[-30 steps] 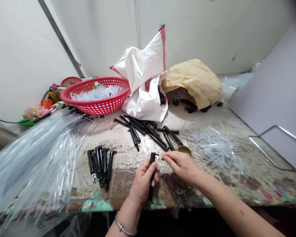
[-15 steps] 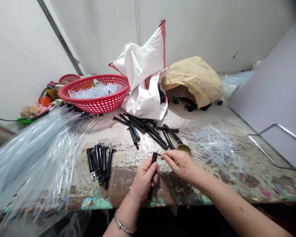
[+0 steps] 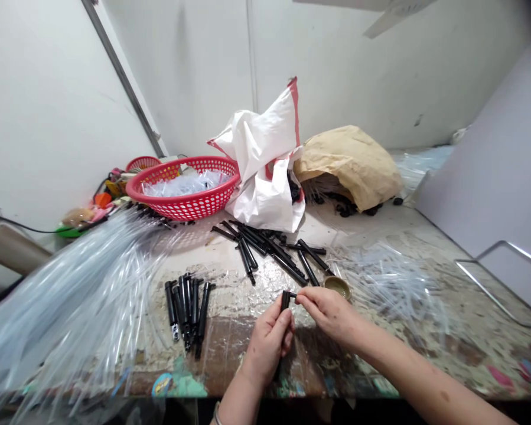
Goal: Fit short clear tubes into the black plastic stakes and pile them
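Both hands sitting slightly further right than earlier. Left hand (image 3: 269, 342) fingers wrapping upright black plastic tube (image 3: 285, 300) above worn desk (image 3: 424, 330) front edge; right hand (image 3: 329, 310) fingers pinching tube's top side nozzle.

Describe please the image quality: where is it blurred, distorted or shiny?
Head view: wide-angle bending curves the table edge and stretches the clear tubes at the left into smeared streaks; the centre is sharp, where the left hand holds a black tube and the right hand pinches its tip; the lighting is soft and even; faint glare lies on the film-covered tabletop.
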Demonstrator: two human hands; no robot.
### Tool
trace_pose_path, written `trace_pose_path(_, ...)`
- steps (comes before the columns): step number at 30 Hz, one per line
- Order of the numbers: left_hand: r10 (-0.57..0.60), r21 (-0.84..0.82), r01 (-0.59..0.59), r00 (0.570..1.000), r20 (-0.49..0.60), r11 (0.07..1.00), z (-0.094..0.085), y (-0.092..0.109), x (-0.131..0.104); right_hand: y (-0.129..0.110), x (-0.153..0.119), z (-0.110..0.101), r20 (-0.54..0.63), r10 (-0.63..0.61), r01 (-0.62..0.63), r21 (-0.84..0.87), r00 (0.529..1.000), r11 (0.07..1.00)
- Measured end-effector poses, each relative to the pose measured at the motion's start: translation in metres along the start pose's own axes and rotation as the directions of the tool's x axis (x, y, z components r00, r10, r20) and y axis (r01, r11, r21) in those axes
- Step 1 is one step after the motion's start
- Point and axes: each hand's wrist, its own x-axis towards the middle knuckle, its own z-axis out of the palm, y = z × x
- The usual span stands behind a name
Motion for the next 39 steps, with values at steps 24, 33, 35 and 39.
trace_pose_path(24,0.737,0.91,0.366,0.557,-0.382,0.196,-0.169,0.054,0.017,-0.038,0.139,0.056,-0.093,0.205,-0.225,-0.432,0.974,0.873)
trace_pose_path(33,0.873,0.974,-0.227,0.479,0.094,0.02,-0.093,0.061,0.014,-0.033,0.106,0.002,-0.079,0.149,-0.167,-0.356,0.986,0.92)
trace_pose_path(35,0.826,0.94,-0.337,0.515,0.23,-0.051,-0.068,0.057,0.021,-0.035,0.079,-0.01,-0.044,0.05,-0.061,-0.32,0.998,0.945)
trace_pose_path(39,0.631,0.813,-0.582,0.635,0.445,0.012,-0.029,0.038,0.032,-0.03,0.021,-0.022,-0.013,-0.159,0.156,-0.134,0.987,0.979)
